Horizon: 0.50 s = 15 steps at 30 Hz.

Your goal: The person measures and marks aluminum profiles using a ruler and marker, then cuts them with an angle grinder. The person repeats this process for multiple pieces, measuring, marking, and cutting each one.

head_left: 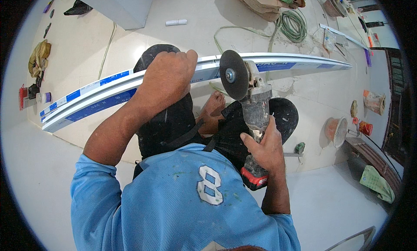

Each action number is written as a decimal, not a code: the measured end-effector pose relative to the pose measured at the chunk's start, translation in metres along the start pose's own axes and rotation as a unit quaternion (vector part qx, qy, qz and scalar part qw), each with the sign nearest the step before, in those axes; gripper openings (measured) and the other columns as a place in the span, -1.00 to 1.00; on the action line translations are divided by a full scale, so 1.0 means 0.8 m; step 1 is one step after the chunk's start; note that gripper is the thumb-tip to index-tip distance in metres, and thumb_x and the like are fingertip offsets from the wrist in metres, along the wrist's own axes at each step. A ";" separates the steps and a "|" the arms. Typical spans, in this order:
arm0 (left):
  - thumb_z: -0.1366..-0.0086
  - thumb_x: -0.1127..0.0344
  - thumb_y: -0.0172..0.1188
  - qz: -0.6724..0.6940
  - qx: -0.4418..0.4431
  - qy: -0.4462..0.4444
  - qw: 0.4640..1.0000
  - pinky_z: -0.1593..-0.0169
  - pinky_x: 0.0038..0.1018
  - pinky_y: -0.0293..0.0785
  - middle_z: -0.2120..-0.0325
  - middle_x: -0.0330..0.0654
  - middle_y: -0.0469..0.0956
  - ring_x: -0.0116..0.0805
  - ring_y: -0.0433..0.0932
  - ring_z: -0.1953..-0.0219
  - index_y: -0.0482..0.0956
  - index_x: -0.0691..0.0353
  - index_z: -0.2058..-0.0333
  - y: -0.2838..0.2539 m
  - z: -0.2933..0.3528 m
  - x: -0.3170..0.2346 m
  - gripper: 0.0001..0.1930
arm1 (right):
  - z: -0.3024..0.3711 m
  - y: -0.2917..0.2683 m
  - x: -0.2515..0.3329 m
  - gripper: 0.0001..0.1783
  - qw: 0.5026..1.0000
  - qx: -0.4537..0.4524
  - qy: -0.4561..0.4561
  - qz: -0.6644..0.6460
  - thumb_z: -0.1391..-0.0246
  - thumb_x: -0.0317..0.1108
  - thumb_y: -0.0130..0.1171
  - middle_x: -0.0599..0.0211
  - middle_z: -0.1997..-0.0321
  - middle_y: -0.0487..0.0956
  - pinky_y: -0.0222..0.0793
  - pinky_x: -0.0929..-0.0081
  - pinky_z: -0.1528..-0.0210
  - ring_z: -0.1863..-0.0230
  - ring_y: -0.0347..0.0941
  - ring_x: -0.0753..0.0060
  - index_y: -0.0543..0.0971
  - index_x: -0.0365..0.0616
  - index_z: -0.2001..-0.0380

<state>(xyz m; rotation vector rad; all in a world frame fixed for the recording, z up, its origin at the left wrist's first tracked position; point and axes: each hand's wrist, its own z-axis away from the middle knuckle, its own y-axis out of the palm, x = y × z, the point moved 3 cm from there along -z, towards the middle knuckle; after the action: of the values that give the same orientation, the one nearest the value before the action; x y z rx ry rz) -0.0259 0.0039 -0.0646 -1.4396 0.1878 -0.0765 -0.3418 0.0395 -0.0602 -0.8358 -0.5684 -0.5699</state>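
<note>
A long white trim profile [93,99] with blue printed film lies across my thighs, running from left to right. My left hand [171,75] is closed round it over my left knee. In my right hand [266,149] is a cordless angle grinder [255,110], gripped by its dusty grey body, with a red and black battery at the lower end. The grinder's dark, thin cutting disc [233,75] stands upright in front of the profile, near its middle. Whether the disc touches the profile or turns, I cannot tell.
A coiled green hose [291,26] lies ahead on the floor, its line trailing left. Beyond is a brown sack [260,6]. To the right stand a bucket [336,131] and a red can [365,128]. A white pillar [117,8] rises at far left.
</note>
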 end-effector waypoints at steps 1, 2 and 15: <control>-0.20 0.42 0.56 -0.007 0.034 -0.017 0.999 0.07 -0.14 0.69 0.31 0.04 0.70 -0.08 0.74 0.26 0.57 0.32 0.06 -0.002 -0.001 -0.002 -0.61 | 0.000 0.000 -0.001 -0.27 1.000 -0.002 -0.007 0.001 -0.17 -0.20 0.58 -0.30 0.07 0.77 0.67 -0.06 -0.09 -0.05 0.78 -0.37 0.41 -0.42 -0.18; -0.15 0.38 0.63 -0.014 0.068 -0.034 0.997 0.00 -0.13 0.70 0.25 0.03 0.71 -0.07 0.75 0.18 0.55 0.28 0.03 -0.003 -0.002 -0.002 -0.51 | -0.001 0.001 -0.004 -0.27 1.000 -0.003 -0.014 0.003 -0.17 -0.20 0.58 -0.30 0.08 0.77 0.67 -0.06 -0.08 -0.04 0.79 -0.37 0.41 -0.42 -0.18; -0.30 0.51 0.42 0.008 -0.026 0.013 1.000 0.21 -0.16 0.70 0.43 0.09 0.69 -0.12 0.73 0.42 0.61 0.40 0.13 -0.003 0.000 -0.002 -0.79 | -0.001 0.006 0.002 -0.28 0.998 -0.028 -0.057 0.022 -0.18 -0.18 0.57 -0.36 0.09 0.76 0.66 -0.13 -0.05 -0.04 0.76 -0.47 0.40 -0.42 -0.15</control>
<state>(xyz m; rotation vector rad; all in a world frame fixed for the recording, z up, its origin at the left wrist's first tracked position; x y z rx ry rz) -0.0274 0.0041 -0.0617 -1.4897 0.2230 -0.0776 -0.3376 0.0412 -0.0619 -0.9372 -0.6392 -0.5018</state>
